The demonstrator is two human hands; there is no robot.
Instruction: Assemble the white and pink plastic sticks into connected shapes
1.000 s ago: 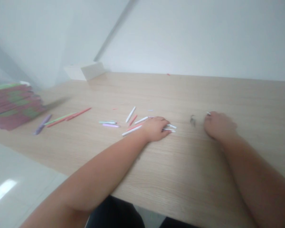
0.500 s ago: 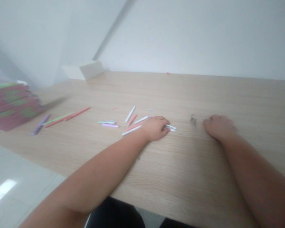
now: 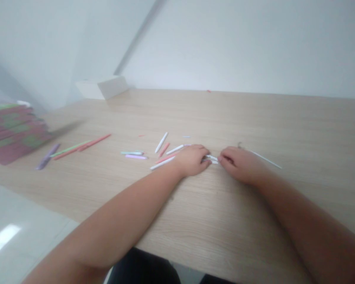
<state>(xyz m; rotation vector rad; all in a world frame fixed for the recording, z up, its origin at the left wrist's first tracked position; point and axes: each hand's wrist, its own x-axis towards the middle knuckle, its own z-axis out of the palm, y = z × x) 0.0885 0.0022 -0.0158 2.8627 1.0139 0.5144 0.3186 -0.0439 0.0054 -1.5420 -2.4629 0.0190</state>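
Note:
My left hand (image 3: 193, 159) rests on the tabletop, its fingers curled round slim white-and-silver pen parts (image 3: 212, 158) whose ends stick out past thumb and forefinger. Right up against those ends is my right hand (image 3: 236, 162), fingers bent and pinched; what lies in the pinch, if anything, is hidden. Behind the right hand a thin white stick (image 3: 266, 159), like a pen refill, lies on the table. A small dark metal piece (image 3: 239, 145) shows just past its knuckles. White pen barrels (image 3: 161, 142) and pink barrels (image 3: 164, 150) lie left of my left hand.
Farther left lie a purple pen (image 3: 136, 156), a green-and-silver pen (image 3: 132, 152), long red and green sticks (image 3: 81, 148) and purple pieces (image 3: 48, 156). A pink-and-green stack (image 3: 16, 132) stands at the left edge. A white box (image 3: 103, 87) sits at the back of the wooden table (image 3: 177, 114).
My right hand has moved left, up to the ends of the pen parts, and its fingers are now pinched. The thin white stick now shows on its right. My left hand keeps its hold.

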